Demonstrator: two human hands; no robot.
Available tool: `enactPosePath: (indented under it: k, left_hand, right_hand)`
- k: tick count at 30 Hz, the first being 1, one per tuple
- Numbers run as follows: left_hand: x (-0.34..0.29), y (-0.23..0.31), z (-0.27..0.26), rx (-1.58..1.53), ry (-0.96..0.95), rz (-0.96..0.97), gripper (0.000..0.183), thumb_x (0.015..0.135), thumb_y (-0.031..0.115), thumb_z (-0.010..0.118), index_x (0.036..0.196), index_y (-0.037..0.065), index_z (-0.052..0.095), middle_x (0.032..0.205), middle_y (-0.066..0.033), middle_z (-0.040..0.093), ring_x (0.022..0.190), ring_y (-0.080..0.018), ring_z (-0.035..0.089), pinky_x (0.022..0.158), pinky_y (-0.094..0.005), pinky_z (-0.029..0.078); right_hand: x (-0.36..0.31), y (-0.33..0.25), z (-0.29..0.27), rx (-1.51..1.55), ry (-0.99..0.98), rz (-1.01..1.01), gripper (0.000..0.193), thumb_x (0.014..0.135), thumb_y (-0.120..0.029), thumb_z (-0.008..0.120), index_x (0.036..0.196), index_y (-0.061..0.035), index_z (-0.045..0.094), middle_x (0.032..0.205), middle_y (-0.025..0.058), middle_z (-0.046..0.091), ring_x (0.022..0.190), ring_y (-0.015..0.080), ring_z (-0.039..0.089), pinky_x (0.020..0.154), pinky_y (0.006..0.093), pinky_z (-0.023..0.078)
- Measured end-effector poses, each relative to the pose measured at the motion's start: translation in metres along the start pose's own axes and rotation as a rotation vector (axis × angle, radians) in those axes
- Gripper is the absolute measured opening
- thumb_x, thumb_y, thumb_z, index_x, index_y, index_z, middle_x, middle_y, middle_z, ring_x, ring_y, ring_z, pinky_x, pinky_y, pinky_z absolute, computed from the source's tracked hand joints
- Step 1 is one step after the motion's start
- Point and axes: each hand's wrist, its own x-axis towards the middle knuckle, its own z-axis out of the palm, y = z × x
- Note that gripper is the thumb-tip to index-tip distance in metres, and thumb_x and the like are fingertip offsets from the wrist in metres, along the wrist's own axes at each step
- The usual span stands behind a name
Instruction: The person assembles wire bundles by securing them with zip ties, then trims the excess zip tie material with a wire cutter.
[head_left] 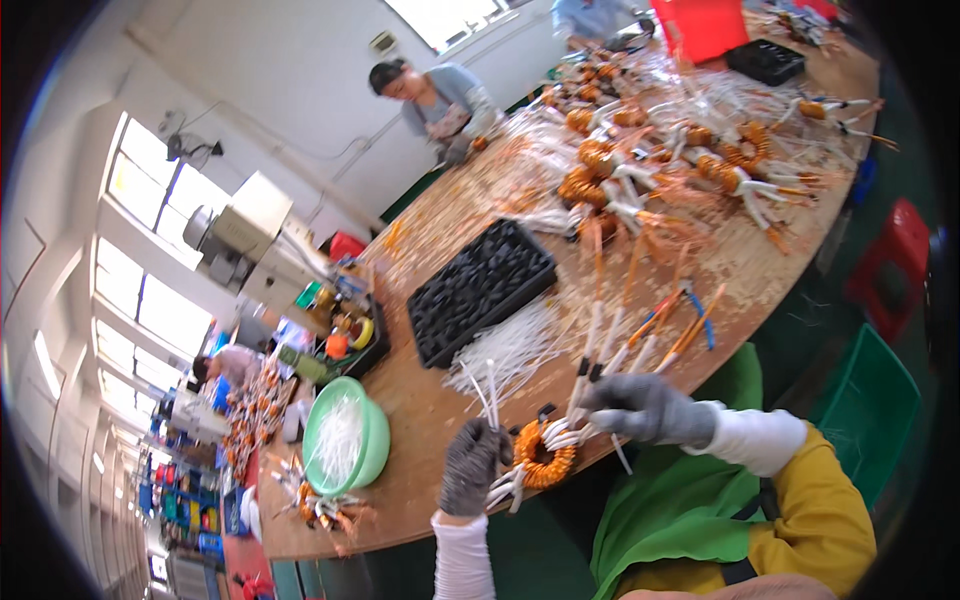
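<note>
My left hand (pixel 472 466), in a grey glove, is closed with thin white cable ties (pixel 490 395) sticking up from its fingers. Just right of it, at the table's near edge, lies a ring-shaped coil (pixel 545 478) wound with orange copper wire. White-sleeved leads (pixel 592 345) run from the coil toward the far side, ending in bare copper. My right hand (pixel 652 410), gloved in grey too, has its fingers curled in against these leads. What is between its fingertips is hidden. Below it hangs a narrow white strip (pixel 622 455).
Beyond my hands are a black tray (pixel 482 290) of small black pieces and loose white ties (pixel 510 340). A green bowl (pixel 375 440) holds more ties. Many coils (pixel 590 185) pile up on the round wooden table (pixel 430 395). A person (pixel 440 105) works across it.
</note>
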Motion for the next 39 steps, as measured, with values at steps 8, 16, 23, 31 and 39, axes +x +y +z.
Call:
enactPosePath:
  k: [8, 16, 23, 31, 39]
  left_hand:
    - [-0.005, -0.014, 0.099, -0.636, -0.102, -0.033, 0.014, 0.087, 0.014, 0.058, 0.093, 0.001, 0.056, 0.087, -0.0107, 0.063, 0.084, -0.0195, 0.06, 0.079, -0.0318, 0.049]
    - [0.007, -0.044, 0.104, -1.032, -0.061, 0.032, 0.012, 0.088, 0.01, 0.055, 0.099, 0.006, 0.059, 0.109, -0.013, 0.06, 0.1, -0.0254, 0.057, 0.09, -0.0399, 0.046]
    - [-0.003, -0.039, 0.127, -0.937, 0.05, 0.037, 0.018, 0.089, 0.013, 0.054, 0.105, 0.004, 0.056, 0.095, -0.0112, 0.062, 0.094, -0.0224, 0.057, 0.088, -0.0329, 0.046]
    - [-0.02, -0.011, 0.112, -0.005, 0.122, 0.268, 0.017, 0.087, 0.014, 0.059, 0.098, 0.0, 0.061, 0.079, -0.002, 0.06, 0.073, -0.0087, 0.057, 0.066, -0.0221, 0.045]
    - [0.047, -0.045, 0.122, 0.213, 0.166, 0.541, 0.017, 0.091, 0.015, 0.053, 0.096, 0.0, 0.061, 0.079, -0.0067, 0.062, 0.072, -0.0118, 0.058, 0.064, -0.0262, 0.047]
  right_hand:
    - [0.026, 0.032, 0.032, 0.075, 0.237, -0.007, 0.024, 0.09, -0.023, 0.053, 0.097, -0.0009, 0.06, 0.079, 0.0082, 0.063, 0.072, 0.0166, 0.06, 0.066, 0.0292, 0.048]
    - [0.01, 0.023, 0.007, 0.38, 0.287, 0.101, 0.02, 0.09, -0.021, 0.051, 0.092, -0.0021, 0.058, 0.076, 0.0035, 0.06, 0.072, 0.0149, 0.059, 0.068, 0.028, 0.049]
    - [-0.011, 0.029, 0.027, 0.012, 0.178, -0.004, 0.022, 0.081, -0.018, 0.065, 0.096, -0.002, 0.062, 0.077, 0.0098, 0.063, 0.074, 0.0147, 0.06, 0.067, 0.0285, 0.047]
    - [-0.046, 0.036, 0.011, -0.294, 0.249, -0.122, 0.013, 0.077, -0.014, 0.068, 0.082, -0.0031, 0.065, 0.066, 0.0109, 0.06, 0.059, 0.0228, 0.061, 0.054, 0.0297, 0.047]
    - [-0.06, 0.089, -0.015, -0.197, 0.505, 0.167, 0.026, 0.081, -0.02, 0.064, 0.099, -0.001, 0.062, 0.072, 0.0096, 0.061, 0.06, 0.0119, 0.055, 0.057, 0.0272, 0.046]
